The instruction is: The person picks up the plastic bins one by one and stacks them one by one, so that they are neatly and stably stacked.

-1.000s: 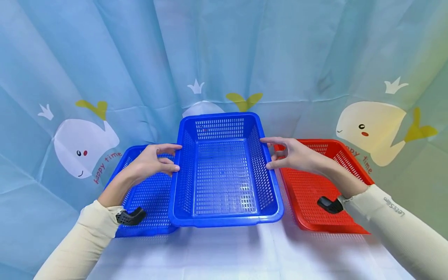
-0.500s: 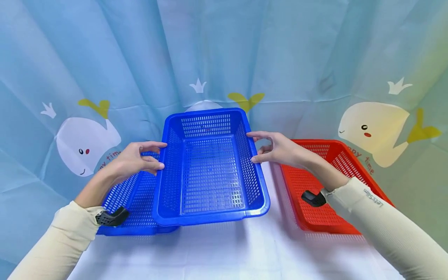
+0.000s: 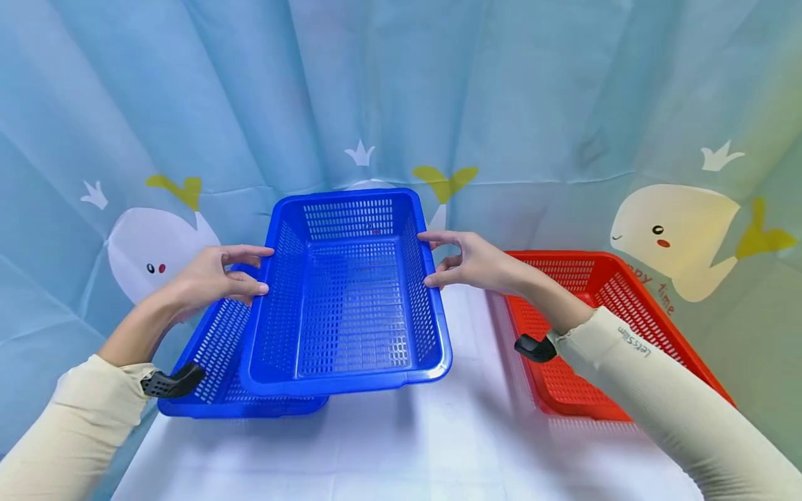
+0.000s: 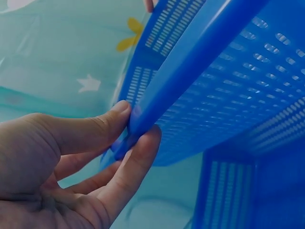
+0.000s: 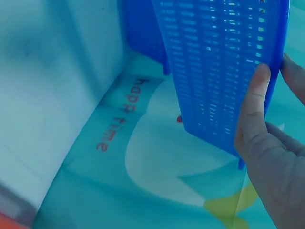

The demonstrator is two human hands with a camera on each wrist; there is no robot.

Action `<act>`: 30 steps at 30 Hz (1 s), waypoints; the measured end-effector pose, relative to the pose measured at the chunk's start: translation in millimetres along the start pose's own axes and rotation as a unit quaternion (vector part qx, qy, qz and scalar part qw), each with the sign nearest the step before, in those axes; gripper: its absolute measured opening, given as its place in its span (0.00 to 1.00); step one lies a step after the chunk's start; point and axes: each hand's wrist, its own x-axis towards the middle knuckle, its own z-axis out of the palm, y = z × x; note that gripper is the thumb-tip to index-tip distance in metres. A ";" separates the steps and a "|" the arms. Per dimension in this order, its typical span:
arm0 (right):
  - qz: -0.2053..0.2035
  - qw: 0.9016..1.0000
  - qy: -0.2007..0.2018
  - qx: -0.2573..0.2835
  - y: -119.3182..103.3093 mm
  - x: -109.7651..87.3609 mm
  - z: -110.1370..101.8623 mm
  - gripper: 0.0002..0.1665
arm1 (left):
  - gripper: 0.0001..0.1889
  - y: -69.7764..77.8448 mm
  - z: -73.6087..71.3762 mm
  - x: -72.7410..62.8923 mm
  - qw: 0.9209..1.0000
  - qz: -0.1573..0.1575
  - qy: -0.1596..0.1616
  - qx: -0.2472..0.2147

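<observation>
Between my two hands a blue plastic basket [image 3: 351, 306] with slotted walls is held up over the table, its inside facing me with nothing in it. My left hand [image 3: 216, 278] pinches its left rim; in the left wrist view the thumb and fingers [image 4: 143, 148] close on the edge from both sides. The right hand [image 3: 473, 264] grips the opposite rim, and the right wrist view shows a finger [image 5: 257, 90] against the slotted wall. Below and to the left, a second blue basket [image 3: 219, 355] stands on the table, partly covered by the held one.
A red basket [image 3: 583, 376] stands on the right of the white-covered table [image 3: 438, 445], under my right forearm. Behind everything hangs a light blue curtain [image 3: 532, 104] printed with whales. Each wrist carries a small black camera mount.
Both hands have carried the held blue basket to the left, so it now overlaps more of the lower blue basket. The gap between it and the red basket has widened.
</observation>
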 end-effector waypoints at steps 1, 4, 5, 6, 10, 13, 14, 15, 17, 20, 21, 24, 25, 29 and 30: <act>-0.001 1.000 0.000 0.003 -1.3 2.1 2.2 0.51 | 0.37 -0.6 -2.7 -0.8 1.000 -0.001 0.001 0.006; -0.004 1.000 0.002 0.007 -6.0 8.8 9.7 0.50 | 0.37 -2.6 -12.1 -4.1 1.000 -0.010 0.004 0.026; -0.007 1.000 0.000 0.011 -7.0 11.6 12.0 0.50 | 0.38 -4.1 -15.2 -5.1 1.000 -0.012 0.004 0.027; -0.009 1.000 0.000 0.014 -8.1 14.4 14.2 0.50 | 0.38 -5.9 -18.4 -6.0 0.999 -0.013 0.005 0.029; -0.013 1.000 -0.006 0.025 -12.0 26.0 23.7 0.50 | 0.39 -14.6 -30.8 -9.7 1.000 -0.014 0.007 0.023; -0.018 0.999 -0.010 0.037 -14.9 34.4 30.8 0.50 | 0.39 -22.7 -39.2 -12.1 0.999 -0.014 0.012 0.028; -0.021 0.999 -0.012 0.041 -15.9 37.0 33.2 0.50 | 0.39 -25.5 -41.8 -12.9 0.999 -0.014 0.014 0.032; -0.025 0.999 -0.013 0.045 -16.8 39.7 35.5 0.50 | 0.39 -28.3 -44.2 -13.8 0.999 -0.013 0.016 0.037; -0.031 0.998 -0.014 0.054 -18.6 44.5 40.3 0.50 | 0.39 -33.6 -48.9 -15.8 0.998 -0.013 0.021 0.050; -0.034 0.997 -0.015 0.064 -20.9 50.3 47.1 0.50 | 0.39 -40.6 -55.7 -18.9 0.998 -0.012 0.021 0.052; -0.034 0.997 -0.016 0.068 -21.4 52.2 49.3 0.50 | 0.39 -42.6 -58.0 -20.0 0.998 -0.012 0.020 0.051; -0.040 0.996 -0.018 0.078 -22.7 57.3 55.8 0.50 | 0.39 -47.2 -65.0 -23.3 0.998 -0.012 0.020 0.057; -0.043 0.996 -0.019 0.082 -23.1 58.8 58.0 0.51 | 0.38 -48.6 -67.3 -24.3 0.998 -0.010 0.020 0.062; -0.050 0.995 -0.019 0.087 -25.4 64.7 66.2 0.51 | 0.38 -54.1 -76.3 -27.7 0.997 -0.011 0.019 0.076; -0.051 0.995 -0.017 0.086 -26.1 65.9 68.2 0.51 | 0.37 -55.8 -78.5 -28.3 0.997 -0.012 0.019 0.077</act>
